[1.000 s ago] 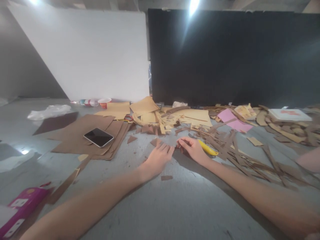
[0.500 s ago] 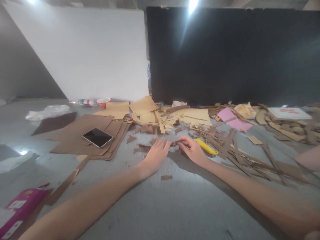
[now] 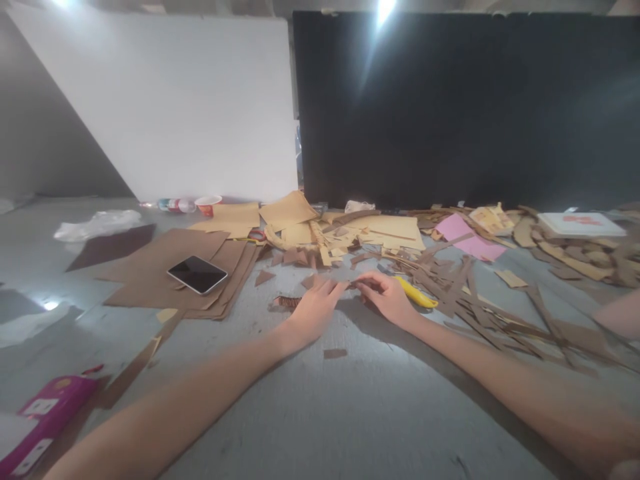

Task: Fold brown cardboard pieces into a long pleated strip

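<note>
A narrow brown cardboard strip [image 3: 288,303] with a ridged surface sticks out to the left from under my left hand [image 3: 318,307]. That hand bends over the strip with its fingers together, holding it down on the grey table; the fingers hide its middle. Close by on the right, my right hand [image 3: 384,298] pinches a thin brown piece between thumb and fingers near the left fingertips. Whether this piece joins the ridged strip is hidden. A yellow-handled cutter [image 3: 416,293] lies just beyond my right hand. One small brown cardboard scrap [image 3: 335,353] rests in front of my hands.
Brown cardboard sheets [image 3: 150,267] lie at left with a phone [image 3: 197,274] on top. Cardboard offcuts [image 3: 465,300] spread over the right side, near pink paper [image 3: 470,237]. A magenta object [image 3: 55,410] sits front left. Part of another person's arm [image 3: 620,313] shows far right.
More of the ridged strip shows beside my left hand, its ridges turned more to view. My hands stay almost in place, the right one shifting slightly.
</note>
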`<state>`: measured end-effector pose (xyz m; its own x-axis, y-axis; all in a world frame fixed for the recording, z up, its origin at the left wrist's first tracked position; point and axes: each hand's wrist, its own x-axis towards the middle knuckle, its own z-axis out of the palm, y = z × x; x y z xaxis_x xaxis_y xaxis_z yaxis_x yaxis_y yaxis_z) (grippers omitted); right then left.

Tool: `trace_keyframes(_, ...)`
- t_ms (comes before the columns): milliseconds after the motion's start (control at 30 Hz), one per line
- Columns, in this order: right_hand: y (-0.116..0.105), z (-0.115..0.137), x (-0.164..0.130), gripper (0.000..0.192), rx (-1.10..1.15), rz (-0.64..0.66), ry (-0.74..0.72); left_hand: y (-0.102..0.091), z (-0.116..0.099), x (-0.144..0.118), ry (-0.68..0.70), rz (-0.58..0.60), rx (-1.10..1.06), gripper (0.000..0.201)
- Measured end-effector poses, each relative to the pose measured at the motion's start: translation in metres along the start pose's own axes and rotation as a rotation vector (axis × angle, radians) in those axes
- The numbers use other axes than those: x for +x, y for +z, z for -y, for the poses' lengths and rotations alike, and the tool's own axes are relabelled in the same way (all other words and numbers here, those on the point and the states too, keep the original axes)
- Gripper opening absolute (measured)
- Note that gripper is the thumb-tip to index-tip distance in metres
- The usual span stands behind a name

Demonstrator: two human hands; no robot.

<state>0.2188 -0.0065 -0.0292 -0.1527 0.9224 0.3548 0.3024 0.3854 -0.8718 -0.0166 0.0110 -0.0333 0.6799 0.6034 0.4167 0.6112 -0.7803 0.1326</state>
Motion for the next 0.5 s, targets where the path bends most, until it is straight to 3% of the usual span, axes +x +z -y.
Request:
trace_keyframes(333, -0.0015, -0.0001, -0.0004, 0.025, -0.198, -0.038, -0.173, 0.0009, 0.0014, -0.0014, -0.002, -0.002, -0.037, 0.056)
trace_keyframes(500, -0.0003, 0.0039, -0.0005, 0.023, -0.26, -0.004, -0.232, 0.0007, 0.0027, -0.0019, 0.065, -0.028, -0.064, 0.055)
